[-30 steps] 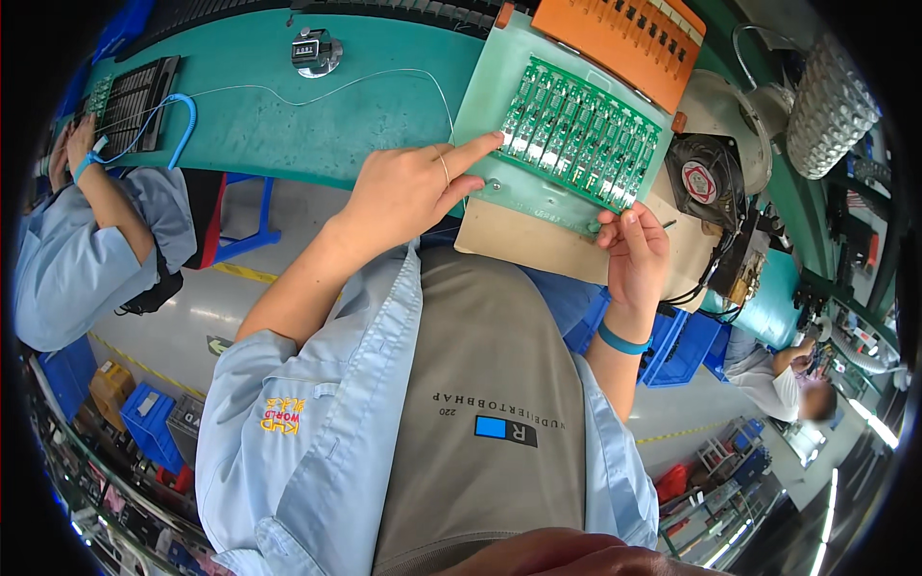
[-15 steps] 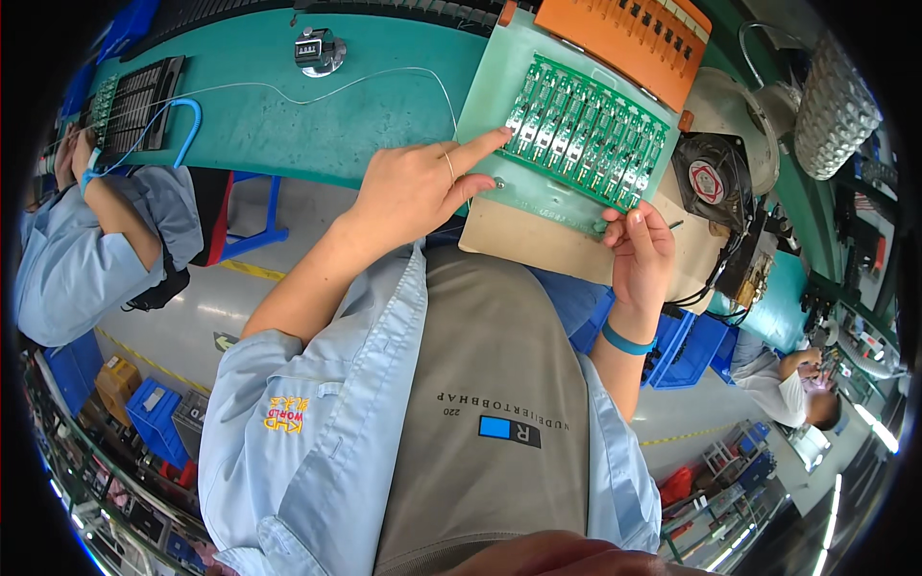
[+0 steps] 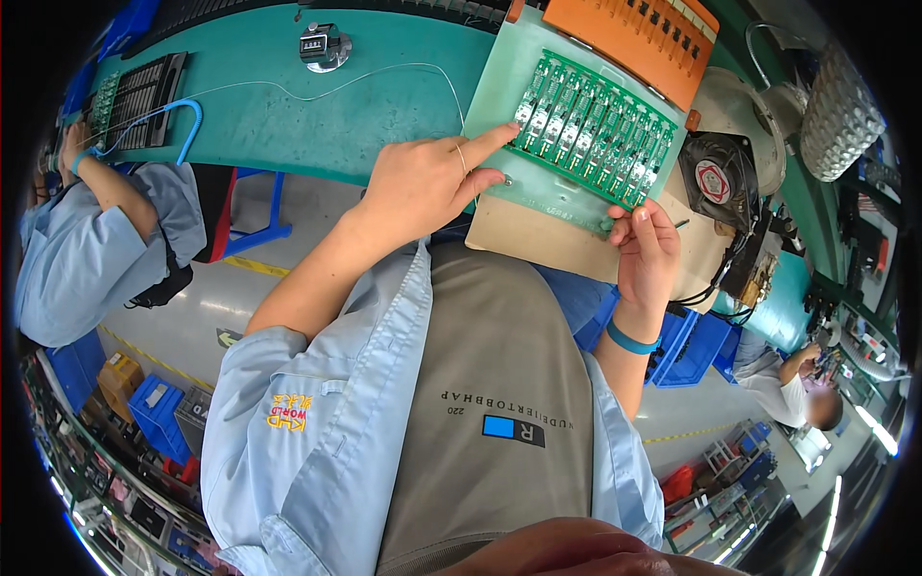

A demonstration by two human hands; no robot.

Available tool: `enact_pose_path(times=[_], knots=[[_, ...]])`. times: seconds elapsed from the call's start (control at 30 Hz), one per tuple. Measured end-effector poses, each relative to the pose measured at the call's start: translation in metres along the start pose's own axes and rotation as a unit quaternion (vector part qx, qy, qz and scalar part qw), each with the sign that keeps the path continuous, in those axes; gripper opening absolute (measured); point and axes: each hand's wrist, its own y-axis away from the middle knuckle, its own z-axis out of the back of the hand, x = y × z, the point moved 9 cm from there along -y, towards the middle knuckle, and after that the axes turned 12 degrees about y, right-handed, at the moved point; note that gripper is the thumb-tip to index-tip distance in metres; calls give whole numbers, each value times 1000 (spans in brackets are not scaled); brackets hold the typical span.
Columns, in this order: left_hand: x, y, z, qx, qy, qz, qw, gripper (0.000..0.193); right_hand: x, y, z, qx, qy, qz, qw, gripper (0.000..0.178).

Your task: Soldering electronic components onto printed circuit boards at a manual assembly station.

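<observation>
Left hand (image 3: 418, 187): index finger extended, tip touching the near left edge of the green circuit board panel (image 3: 591, 130); other fingers curled. Right hand (image 3: 648, 254): fingers pinched together at the panel's near right corner. Panel lies on the pale fixture plate (image 3: 499, 91) on the desk (image 3: 288, 115).

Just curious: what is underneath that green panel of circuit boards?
The green panel lies on a pale green tray, itself on a tan board. What the panel covers is hidden.

The left hand (image 3: 423, 182) stretches forward from a bare forearm, its index finger straight and its tip touching the near-left edge of the green circuit panel (image 3: 586, 130). The right hand (image 3: 645, 254) pinches that panel's near-right corner, fingers curled together.
</observation>
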Motion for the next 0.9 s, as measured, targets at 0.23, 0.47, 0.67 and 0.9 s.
enact_pose_path(times=[0.23,0.47,0.67,0.9], knots=[[-1,-1,0,2,-9,-2,1000,52,-1,-1,6,-15,51,-7,999,19],[-3,-2,-1,10,-7,-7,1000,52,8,3,3,-74,152,-17,986,16],[-3,-5,-3,47,-23,15,999,51,44,15,-3,-216,481,158,834,11],[-2,-6,-6,62,-25,24,997,49,46,17,-8,-246,491,196,812,12]])
